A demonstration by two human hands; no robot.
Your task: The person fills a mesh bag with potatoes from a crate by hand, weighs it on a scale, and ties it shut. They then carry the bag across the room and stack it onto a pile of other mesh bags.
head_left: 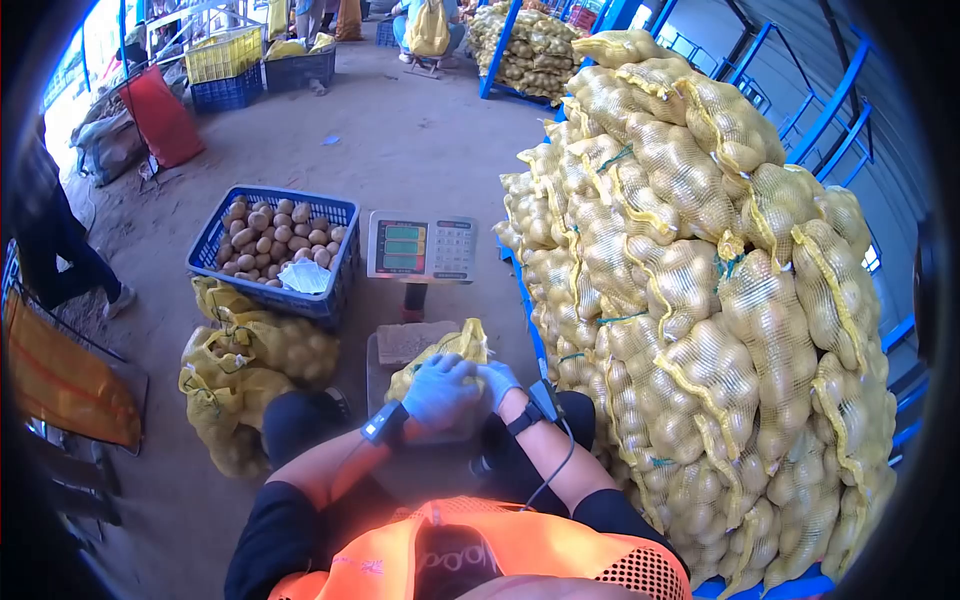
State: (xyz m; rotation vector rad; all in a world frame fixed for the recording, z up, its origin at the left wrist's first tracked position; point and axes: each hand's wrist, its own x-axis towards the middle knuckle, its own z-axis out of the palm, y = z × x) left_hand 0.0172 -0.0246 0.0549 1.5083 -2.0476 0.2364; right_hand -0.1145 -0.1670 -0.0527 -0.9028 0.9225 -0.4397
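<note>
A yellow mesh bag (472,340) rests on a weighing scale platform (373,352) in front of me, its top sticking up past my fingers. My left hand (438,392), in a light blue glove, lies over the bag with its fingers closed on the mesh. Close beside it, my gloved right hand (497,381) grips the bag near its neck. The fingertips of both hands are partly hidden. A brick-like block (413,341) sits on the platform behind the bag. Beyond it stands the scale's display panel (422,247).
A blue crate (345,270) of potatoes stands left of the scale, with filled mesh bags (290,350) before it. On my right rises a tall stack of filled mesh bags (700,350). A person's leg (75,265) shows at far left; other people are farther back.
</note>
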